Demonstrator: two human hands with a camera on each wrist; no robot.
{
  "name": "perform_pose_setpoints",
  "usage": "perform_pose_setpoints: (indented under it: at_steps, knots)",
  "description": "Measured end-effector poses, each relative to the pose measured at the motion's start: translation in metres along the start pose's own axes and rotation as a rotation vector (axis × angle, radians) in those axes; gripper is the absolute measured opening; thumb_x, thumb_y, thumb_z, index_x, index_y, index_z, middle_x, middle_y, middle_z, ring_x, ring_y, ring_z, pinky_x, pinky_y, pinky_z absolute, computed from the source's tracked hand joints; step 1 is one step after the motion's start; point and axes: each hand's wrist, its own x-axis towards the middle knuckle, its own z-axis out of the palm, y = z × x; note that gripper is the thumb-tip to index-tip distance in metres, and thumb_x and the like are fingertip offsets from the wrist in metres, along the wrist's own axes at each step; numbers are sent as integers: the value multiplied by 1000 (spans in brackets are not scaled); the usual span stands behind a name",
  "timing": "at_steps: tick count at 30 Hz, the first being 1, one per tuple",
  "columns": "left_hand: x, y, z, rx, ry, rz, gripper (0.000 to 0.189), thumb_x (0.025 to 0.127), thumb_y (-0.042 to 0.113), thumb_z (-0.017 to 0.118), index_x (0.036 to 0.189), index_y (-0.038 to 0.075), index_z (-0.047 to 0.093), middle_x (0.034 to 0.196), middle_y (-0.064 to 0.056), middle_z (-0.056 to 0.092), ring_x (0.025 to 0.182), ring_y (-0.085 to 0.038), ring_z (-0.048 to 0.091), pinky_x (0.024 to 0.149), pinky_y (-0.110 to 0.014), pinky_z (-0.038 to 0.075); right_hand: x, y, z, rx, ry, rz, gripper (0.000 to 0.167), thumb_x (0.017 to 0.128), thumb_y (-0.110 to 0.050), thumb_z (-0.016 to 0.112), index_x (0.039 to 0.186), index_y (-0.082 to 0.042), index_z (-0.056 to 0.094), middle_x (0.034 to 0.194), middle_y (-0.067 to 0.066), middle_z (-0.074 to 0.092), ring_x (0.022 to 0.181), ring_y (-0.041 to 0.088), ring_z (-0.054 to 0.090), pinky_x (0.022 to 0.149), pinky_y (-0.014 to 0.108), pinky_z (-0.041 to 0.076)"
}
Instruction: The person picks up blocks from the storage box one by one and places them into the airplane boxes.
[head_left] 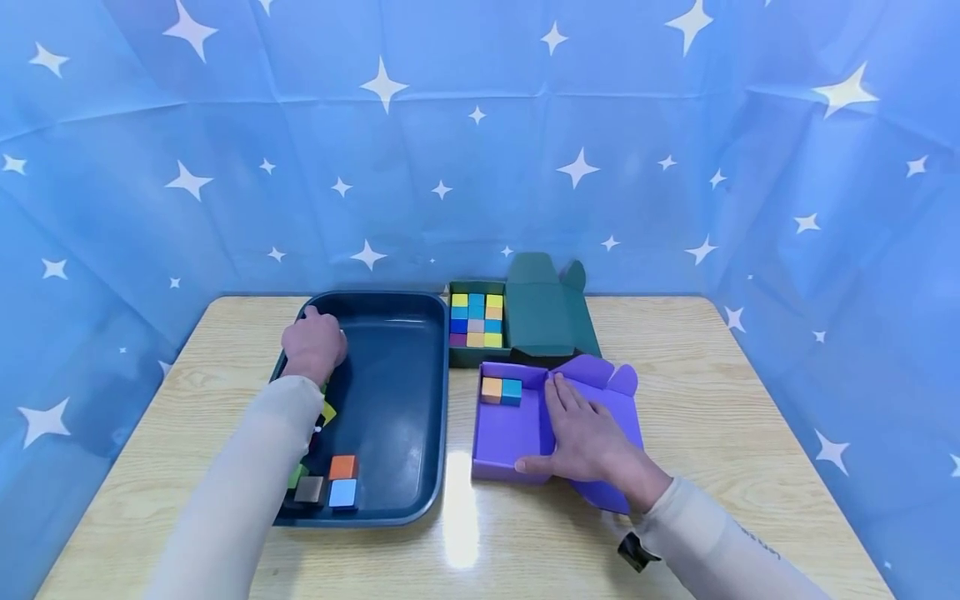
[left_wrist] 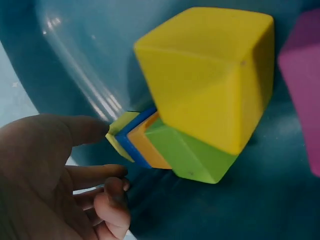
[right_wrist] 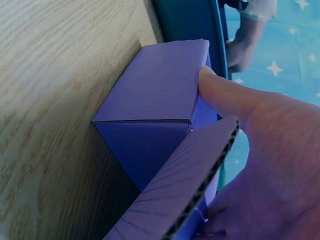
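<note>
My left hand (head_left: 313, 340) reaches into the far left corner of the dark blue tray (head_left: 386, 518). In the left wrist view its thumb tip is right at a lime block (left_wrist: 121, 122), the end one of a row with blue, orange and green blocks (left_wrist: 192, 155). The fingers bend loosely below the row. A large-looking yellow block (left_wrist: 200, 65) is nearer the camera. My right hand (head_left: 588, 437) lies over the purple box (head_left: 510, 472), fingers extended along its lid side, thumb on the front wall's top edge. Inside that box sit an orange block (head_left: 491, 390) and a teal block (head_left: 512, 392).
Behind the purple box stands an open green box (head_left: 551, 312) holding rows of coloured blocks (head_left: 476, 321). Orange (head_left: 343, 467), light blue (head_left: 342, 493) and brown (head_left: 309, 490) blocks lie near the tray's front left. A starry blue curtain (head_left: 480, 150) surrounds the wooden table (head_left: 705, 375).
</note>
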Motion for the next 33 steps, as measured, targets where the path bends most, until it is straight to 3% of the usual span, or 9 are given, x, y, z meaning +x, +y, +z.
perform_pose_setpoints:
  at_steps: [9,17,22,28,33]
  knots:
    - [1,-3,8,73,45,7,34,99,20,47,96,-7,66,98,-24,52,71,-34,58,67,-46,55,1,-2,1,2,0,2,123,74,-72,67,155,3,12,163,23,10,149,42,17,113,66,27]
    - [1,3,1,33,88,50,35,95,29,56,87,-4,65,100,-21,53,80,-36,56,69,-49,54,1,-1,1,11,1,9,123,73,-71,68,155,2,11,163,22,9,150,41,16,114,65,27]
    - [-7,18,-14,-8,160,155,39,93,37,60,94,-2,65,104,-17,55,83,-32,56,69,-48,55,1,0,1,12,2,10,124,73,-71,68,155,2,11,163,22,9,150,41,16,114,66,24]
    - [-25,48,-30,-56,238,328,40,89,42,66,99,3,65,98,-9,57,79,-24,57,63,-38,54,0,1,2,12,7,9,124,73,-72,68,155,2,10,163,22,10,150,42,16,115,67,21]
    - [-39,74,-38,-76,246,440,42,88,46,67,108,8,67,104,-5,59,82,-19,57,64,-33,55,0,1,2,7,12,0,124,73,-72,67,155,2,11,163,22,10,150,42,16,115,67,21]
